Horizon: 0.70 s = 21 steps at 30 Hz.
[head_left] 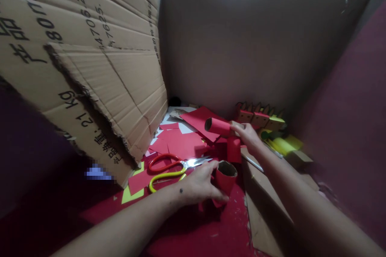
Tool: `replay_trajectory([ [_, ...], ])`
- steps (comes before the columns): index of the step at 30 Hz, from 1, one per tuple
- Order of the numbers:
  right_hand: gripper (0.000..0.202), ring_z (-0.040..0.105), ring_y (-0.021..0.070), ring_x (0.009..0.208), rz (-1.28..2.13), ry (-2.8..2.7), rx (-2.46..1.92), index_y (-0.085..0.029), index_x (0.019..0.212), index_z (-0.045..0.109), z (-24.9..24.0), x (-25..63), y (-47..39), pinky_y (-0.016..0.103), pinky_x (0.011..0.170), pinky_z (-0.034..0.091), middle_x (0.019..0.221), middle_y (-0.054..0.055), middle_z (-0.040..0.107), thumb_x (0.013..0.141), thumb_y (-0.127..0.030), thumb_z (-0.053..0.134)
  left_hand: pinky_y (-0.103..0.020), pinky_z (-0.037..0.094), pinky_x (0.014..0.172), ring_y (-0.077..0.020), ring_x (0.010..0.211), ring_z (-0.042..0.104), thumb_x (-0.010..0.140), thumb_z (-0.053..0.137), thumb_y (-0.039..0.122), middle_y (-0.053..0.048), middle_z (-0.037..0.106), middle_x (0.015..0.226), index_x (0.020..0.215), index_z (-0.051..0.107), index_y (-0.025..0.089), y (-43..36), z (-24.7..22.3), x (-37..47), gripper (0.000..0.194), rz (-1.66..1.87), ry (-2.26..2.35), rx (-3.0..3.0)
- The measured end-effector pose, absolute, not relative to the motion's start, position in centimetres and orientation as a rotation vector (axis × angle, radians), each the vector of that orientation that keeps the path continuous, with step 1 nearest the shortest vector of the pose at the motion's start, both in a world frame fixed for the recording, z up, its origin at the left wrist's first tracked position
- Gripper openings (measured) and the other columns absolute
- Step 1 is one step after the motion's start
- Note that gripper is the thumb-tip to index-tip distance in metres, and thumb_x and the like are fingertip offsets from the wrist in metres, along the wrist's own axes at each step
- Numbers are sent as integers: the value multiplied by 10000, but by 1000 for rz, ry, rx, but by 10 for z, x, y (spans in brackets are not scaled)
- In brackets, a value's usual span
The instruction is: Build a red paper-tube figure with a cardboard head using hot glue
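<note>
My left hand point(202, 184) curls round the side of a cardboard tube wrapped in red paper point(226, 179), which stands with its open end up near the front. Farther back, my right hand point(246, 133) grips the end of another red-covered tube point(219, 126), tilted on its side with its open end to the left. Between the two hands stands a third red tube point(234, 151). Scissors point(169, 163) with one red and one yellow handle lie left of my left hand, their blades pointing right. Red paper sheets point(181, 143) spread behind them.
A large printed cardboard panel point(120, 84) leans at the left. A grey board point(241, 48) closes off the back. At right are small cardboard holders point(259, 118) with pointed sticks, yellow paper point(285, 144), a white stick point(253, 162) and flat cardboard point(262, 204).
</note>
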State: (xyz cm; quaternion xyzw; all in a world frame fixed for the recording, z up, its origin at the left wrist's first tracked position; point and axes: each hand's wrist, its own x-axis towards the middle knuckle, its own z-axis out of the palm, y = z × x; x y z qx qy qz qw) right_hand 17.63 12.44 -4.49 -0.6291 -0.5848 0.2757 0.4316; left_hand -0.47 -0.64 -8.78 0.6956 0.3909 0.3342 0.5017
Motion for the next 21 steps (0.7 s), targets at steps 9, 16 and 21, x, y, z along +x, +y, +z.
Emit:
replay_trajectory([
  [9, 602, 614, 211, 867, 794, -1301, -990, -234, 1121, 422, -49, 211, 36, 354, 781, 513, 959, 37, 604, 635, -416, 725, -317, 455, 808, -218, 926, 562, 536, 811, 144, -9, 621, 1009, 982, 609, 193, -25, -77, -14, 491, 929, 954, 1740],
  [16, 582, 590, 207, 770, 500, -1405, -1068, -216, 1138, 434, -62, 200, -13, 351, 685, 505, 869, 38, 588, 674, -406, 730, -438, 425, 897, -300, 1018, 528, 556, 830, 290, -60, 578, 1105, 1105, 561, 196, -40, -96, -17, 618, 1075, 1342, 1872],
  [21, 609, 598, 245, 930, 381, -1472, -1072, -199, 1188, 416, -70, 187, -22, 418, 809, 495, 1051, 97, 592, 681, -361, 711, -427, 429, 938, -291, 1068, 548, 610, 809, 249, -52, 596, 1161, 1196, 541, 216, -45, -101, -15, 645, 1191, 1252, 1861],
])
